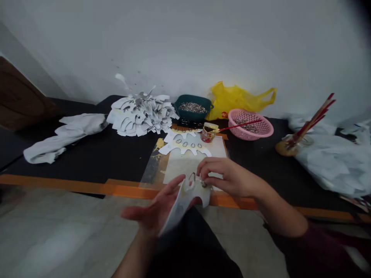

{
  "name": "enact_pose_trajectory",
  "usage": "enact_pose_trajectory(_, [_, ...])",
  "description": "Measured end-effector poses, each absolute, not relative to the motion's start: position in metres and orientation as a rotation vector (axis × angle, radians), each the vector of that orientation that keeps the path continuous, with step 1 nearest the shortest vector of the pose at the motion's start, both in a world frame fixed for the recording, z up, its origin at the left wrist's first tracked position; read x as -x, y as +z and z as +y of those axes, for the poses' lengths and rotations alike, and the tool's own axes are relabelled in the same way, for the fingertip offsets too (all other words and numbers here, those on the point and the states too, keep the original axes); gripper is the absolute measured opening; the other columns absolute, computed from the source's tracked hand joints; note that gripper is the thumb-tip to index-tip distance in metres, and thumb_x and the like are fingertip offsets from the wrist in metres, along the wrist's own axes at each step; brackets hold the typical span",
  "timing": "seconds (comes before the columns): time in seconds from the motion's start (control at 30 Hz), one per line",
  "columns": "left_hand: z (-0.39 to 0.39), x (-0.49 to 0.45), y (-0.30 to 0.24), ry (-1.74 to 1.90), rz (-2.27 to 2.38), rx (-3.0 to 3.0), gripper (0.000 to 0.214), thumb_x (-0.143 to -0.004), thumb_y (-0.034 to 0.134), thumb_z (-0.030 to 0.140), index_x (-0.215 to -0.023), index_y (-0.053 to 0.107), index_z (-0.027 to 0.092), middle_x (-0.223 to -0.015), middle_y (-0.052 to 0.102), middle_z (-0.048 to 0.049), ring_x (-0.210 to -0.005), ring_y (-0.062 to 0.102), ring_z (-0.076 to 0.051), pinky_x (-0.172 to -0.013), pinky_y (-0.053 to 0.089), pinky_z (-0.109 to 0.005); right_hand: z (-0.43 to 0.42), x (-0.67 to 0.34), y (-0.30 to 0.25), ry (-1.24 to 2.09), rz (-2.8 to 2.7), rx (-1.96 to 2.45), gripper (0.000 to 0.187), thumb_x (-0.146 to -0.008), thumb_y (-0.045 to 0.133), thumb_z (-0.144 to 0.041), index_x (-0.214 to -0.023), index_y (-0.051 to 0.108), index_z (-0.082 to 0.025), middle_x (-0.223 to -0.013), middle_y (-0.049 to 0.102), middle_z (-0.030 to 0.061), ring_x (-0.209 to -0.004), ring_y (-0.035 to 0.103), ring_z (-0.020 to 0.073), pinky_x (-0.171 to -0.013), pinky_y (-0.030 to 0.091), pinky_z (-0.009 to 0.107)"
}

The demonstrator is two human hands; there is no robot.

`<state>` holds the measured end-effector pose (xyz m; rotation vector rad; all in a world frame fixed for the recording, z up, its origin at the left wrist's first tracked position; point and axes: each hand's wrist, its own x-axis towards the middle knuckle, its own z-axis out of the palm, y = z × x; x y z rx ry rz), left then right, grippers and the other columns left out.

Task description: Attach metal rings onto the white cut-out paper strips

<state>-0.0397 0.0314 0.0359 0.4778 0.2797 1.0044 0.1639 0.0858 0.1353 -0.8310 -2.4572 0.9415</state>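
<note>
I watch through the head camera, and I see two bare hands at the front edge of a black table [87, 166]. The right hand [228, 177] is above the left one, and its thumb and fingers are pressed together, pinching a small metal ring [202, 182] at the top of a white paper cutout [188, 200]. A second metal ring [191, 180] sits in the same cutout, just beside the first. The left hand [155, 212] is spread open, with fingers apart, and the cutout leans against it. This cutout is in the air, just in front of the pale paper sheet [194, 166], which lies on the table.

Directly behind this sheet, and partly on it, lies another white cutout [185, 143] with several rings and yellow marks. Behind the sheet, a little to the right, stand a small jar [207, 135] with a red brush [237, 126] and a pink basket [251, 124] with metal rings. Farther behind it are a green tub [193, 109] full of rings and a yellow plastic bag [237, 99]. To the left of the sheet is a pile of cut white paper [142, 116], and farther left is a white cloth [63, 137]. To the right, well apart, are red-handled brushes [304, 133] in a holder and crumpled white material [333, 162].
</note>
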Motion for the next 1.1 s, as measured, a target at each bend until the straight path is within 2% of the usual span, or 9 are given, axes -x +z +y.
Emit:
enact_pose_trajectory(0.03, [0.036,0.046,0.042,0.946,0.242,-0.491,0.109,-0.031,0.053,0.085,-0.118,0.053,0.019,-0.108,0.061,-0.0128,-0.100,0.055,-0.033,-0.081,0.045,-0.040,0.085,-0.165,0.144,0.910,-2.525,0.792,0.011,-0.083,0.049,-0.012,-0.081,0.059,-0.017,-0.092,0.060,0.0052,-0.082,0.055,0.0127,-0.075,0.045,0.025])
enact_pose_trajectory(0.1, [0.050,0.051,0.052,0.822,0.298,-0.600,0.097,-0.040,0.057,0.080,-0.113,0.056,0.016,-0.103,0.062,-0.0130,-0.098,0.056,-0.030,-0.080,0.044,-0.036,0.084,-0.163,0.149,0.819,-2.646,0.782,0.014,-0.083,0.047,-0.011,-0.083,0.058,-0.018,-0.091,0.059,0.0053,-0.079,0.055,0.0128,-0.072,0.045,0.025])
enact_pose_trajectory(0.2, [0.074,0.041,0.056,0.761,0.623,-0.881,0.044,-0.056,0.075,0.041,-0.091,0.062,0.017,-0.091,0.063,-0.0055,-0.084,0.057,-0.017,-0.076,0.042,-0.027,0.086,-0.154,0.124,0.599,-2.689,0.883,0.014,-0.081,0.047,-0.010,-0.080,0.058,-0.017,-0.091,0.055,0.0063,-0.078,0.053,0.0140,-0.070,0.046,0.028])
enact_pose_trajectory(0.27, [0.085,0.030,0.050,0.708,0.809,-0.995,0.028,-0.057,0.076,0.028,-0.077,0.061,0.016,-0.074,0.061,-0.0007,-0.071,0.055,-0.013,-0.069,0.042,-0.024,0.088,-0.150,0.095,0.517,-2.634,0.927,0.012,-0.079,0.047,-0.009,-0.078,0.058,-0.015,-0.098,0.051,0.0086,-0.081,0.053,0.0150,-0.070,0.047,0.030])
enact_pose_trajectory(0.43, [0.087,0.014,0.028,0.691,0.928,-0.692,0.031,-0.053,0.077,0.027,-0.069,0.052,0.017,-0.061,0.058,0.0033,-0.053,0.053,-0.010,-0.052,0.040,-0.023,0.080,-0.152,0.033,0.328,-2.244,0.929,0.013,-0.081,0.043,-0.010,-0.079,0.056,-0.016,-0.102,0.043,0.0105,-0.094,0.049,0.0185,-0.079,0.048,0.035])
enact_pose_trajectory(0.63, [0.078,0.009,0.028,0.662,0.880,-0.406,0.029,-0.051,0.077,0.020,-0.065,0.051,0.016,-0.053,0.053,0.0040,-0.045,0.051,-0.010,-0.047,0.041,-0.023,0.059,-0.164,-0.001,0.204,-2.167,0.989,0.018,-0.080,0.049,-0.014,-0.094,0.053,-0.025,-0.101,0.051,0.0071,-0.101,0.049,0.0217,-0.088,0.047,0.040])
enact_pose_trajectory(0.77, [0.075,0.003,0.032,0.696,0.873,-0.341,0.024,-0.053,0.073,0.019,-0.061,0.051,0.016,-0.049,0.049,0.0051,-0.043,0.048,-0.010,-0.044,0.038,-0.022,0.055,-0.166,-0.009,0.288,-2.107,1.085,0.019,-0.084,0.045,-0.018,-0.098,0.052,-0.028,-0.099,0.057,0.0053,-0.100,0.053,0.0218,-0.089,0.046,0.041])
enact_pose_trajectory(0.9, [0.071,-0.002,0.034,0.761,0.848,-0.361,0.027,-0.058,0.073,0.030,-0.062,0.050,0.016,-0.051,0.049,0.0051,-0.045,0.048,-0.009,-0.046,0.040,-0.024,0.056,-0.164,-0.008,0.297,-2.053,1.063,0.021,-0.084,0.047,-0.019,-0.102,0.053,-0.028,-0.099,0.059,0.0043,-0.102,0.053,0.0209,-0.090,0.045,0.040])
enact_pose_trajectory(1.1, [0.066,-0.002,0.028,0.809,0.897,-0.423,0.031,-0.049,0.076,0.016,-0.065,0.050,0.016,-0.055,0.054,0.0046,-0.049,0.052,-0.010,-0.050,0.042,-0.023,0.057,-0.165,-0.004,0.072,-2.188,0.946,0.017,-0.081,0.052,-0.013,-0.091,0.059,-0.026,-0.093,0.058,0.0048,-0.105,0.051,0.0216,-0.090,0.044,0.041])
